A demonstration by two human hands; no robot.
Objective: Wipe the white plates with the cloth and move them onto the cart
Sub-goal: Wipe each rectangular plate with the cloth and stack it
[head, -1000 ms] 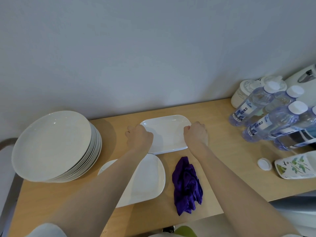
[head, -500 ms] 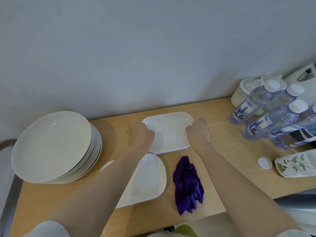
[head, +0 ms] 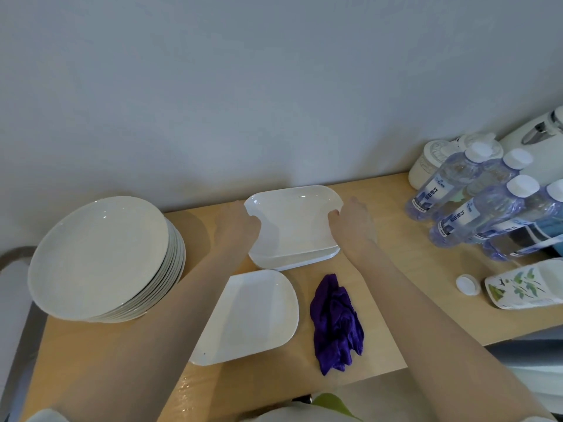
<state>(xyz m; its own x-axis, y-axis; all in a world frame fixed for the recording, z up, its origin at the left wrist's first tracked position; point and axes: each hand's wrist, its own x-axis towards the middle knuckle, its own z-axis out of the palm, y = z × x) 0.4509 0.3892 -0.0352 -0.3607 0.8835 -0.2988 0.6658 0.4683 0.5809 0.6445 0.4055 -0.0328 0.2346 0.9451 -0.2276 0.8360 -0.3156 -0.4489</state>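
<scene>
Nearest on the desk (head: 380, 205): purple cloth (head: 335, 324) loose, beside a rectangular plate (head: 253, 315). Farther back, left hand (head: 236, 228) and right hand (head: 350, 223) gripping the side rims of the top plate (head: 294, 223) of a small pile. Best lifted level and evenly, clear of the bottles (head: 475, 202), then wiped.

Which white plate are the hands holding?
The far rectangular plate, nearest the wall. The left hand and right hand grip its two ends. The near rectangular plate and the round plate stack go untouched.

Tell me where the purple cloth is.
Head view: the purple cloth lies crumpled on the wooden table, just right of the nearer rectangular plate, beside the right forearm.
</scene>
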